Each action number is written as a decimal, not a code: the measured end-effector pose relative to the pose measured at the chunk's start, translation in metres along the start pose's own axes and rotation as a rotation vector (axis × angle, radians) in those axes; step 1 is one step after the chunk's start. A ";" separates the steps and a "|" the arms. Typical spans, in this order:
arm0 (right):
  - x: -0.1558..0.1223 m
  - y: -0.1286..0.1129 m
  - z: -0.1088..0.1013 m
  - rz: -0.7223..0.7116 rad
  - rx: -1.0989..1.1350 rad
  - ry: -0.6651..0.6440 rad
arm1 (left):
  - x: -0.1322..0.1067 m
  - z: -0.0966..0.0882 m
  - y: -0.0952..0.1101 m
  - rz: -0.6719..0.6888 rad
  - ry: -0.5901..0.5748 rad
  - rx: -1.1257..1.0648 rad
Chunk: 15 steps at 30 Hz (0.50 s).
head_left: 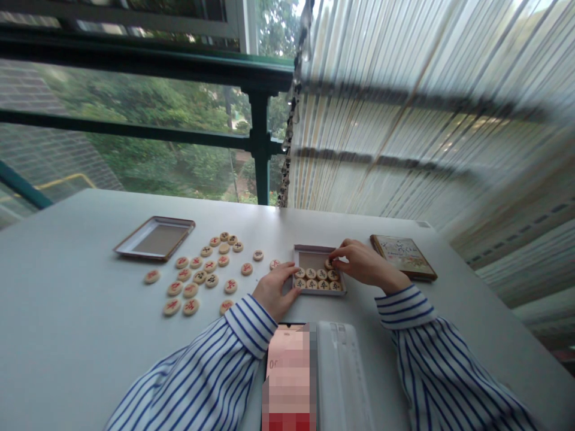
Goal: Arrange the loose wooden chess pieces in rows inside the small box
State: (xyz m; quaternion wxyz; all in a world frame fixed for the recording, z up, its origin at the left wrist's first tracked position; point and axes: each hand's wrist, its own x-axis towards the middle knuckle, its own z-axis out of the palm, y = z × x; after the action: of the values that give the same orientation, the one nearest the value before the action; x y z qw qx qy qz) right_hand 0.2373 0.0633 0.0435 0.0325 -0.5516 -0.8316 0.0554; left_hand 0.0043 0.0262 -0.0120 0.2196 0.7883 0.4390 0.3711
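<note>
A shallow box (318, 248) lies in front of me, with two rows of black-marked Chinese chess pieces (321, 274) along its near side. At the box's left edge rests my left hand (276, 290), thumb and fingers apart against the wall and the leftmost pieces. My right hand (363, 263) reaches over the right wall, its fingertips closed on one chess piece (329, 263) behind the second row. The far part of the box shows bare bottom. Loose round pieces (196, 262), red and black marked, are scattered left of the box.
An upturned box lid (155, 238) lies at the far left of the white table (90, 335). A closed box with a printed cover (404, 257) sits at the right. Close to me are a phone (287, 359) and a pale plastic case (341, 371). A string curtain (404, 108) hangs behind.
</note>
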 end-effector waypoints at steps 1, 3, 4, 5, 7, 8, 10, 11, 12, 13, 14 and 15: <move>0.000 0.000 0.000 -0.004 0.000 -0.002 | 0.000 0.000 0.000 0.003 0.002 0.002; 0.000 -0.001 -0.001 -0.011 0.000 -0.006 | 0.000 0.000 -0.001 0.012 0.005 0.006; 0.000 -0.001 -0.002 -0.013 0.000 -0.008 | 0.000 0.001 -0.001 0.017 0.007 0.008; 0.000 -0.002 -0.002 -0.013 -0.002 -0.010 | 0.000 0.001 -0.002 0.023 0.008 0.011; 0.000 -0.002 -0.002 -0.012 -0.006 -0.016 | 0.000 0.001 -0.003 0.036 0.014 0.014; 0.000 -0.002 -0.002 -0.010 -0.008 -0.018 | 0.000 0.001 -0.003 0.041 0.018 0.013; 0.000 -0.002 -0.002 -0.007 -0.012 -0.019 | 0.000 0.002 -0.003 0.042 0.027 0.006; -0.001 -0.002 -0.002 -0.006 -0.013 -0.021 | 0.000 0.002 -0.003 0.039 0.030 0.003; -0.001 -0.002 -0.002 -0.004 -0.014 -0.022 | 0.000 0.002 -0.003 0.035 0.032 0.002; -0.001 -0.003 -0.003 -0.004 -0.016 -0.025 | 0.000 0.002 -0.003 0.031 0.032 0.003; -0.001 -0.003 -0.003 -0.005 -0.017 -0.029 | 0.000 0.002 -0.002 0.029 0.030 0.006; -0.002 -0.004 -0.004 -0.007 -0.018 -0.032 | 0.000 0.002 -0.002 0.027 0.027 0.011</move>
State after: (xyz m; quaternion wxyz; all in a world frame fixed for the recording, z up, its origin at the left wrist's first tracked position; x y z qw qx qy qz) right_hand 0.2351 0.0606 0.0477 0.0145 -0.5479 -0.8345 0.0564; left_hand 0.0048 0.0272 -0.0143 0.2045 0.7902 0.4331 0.3823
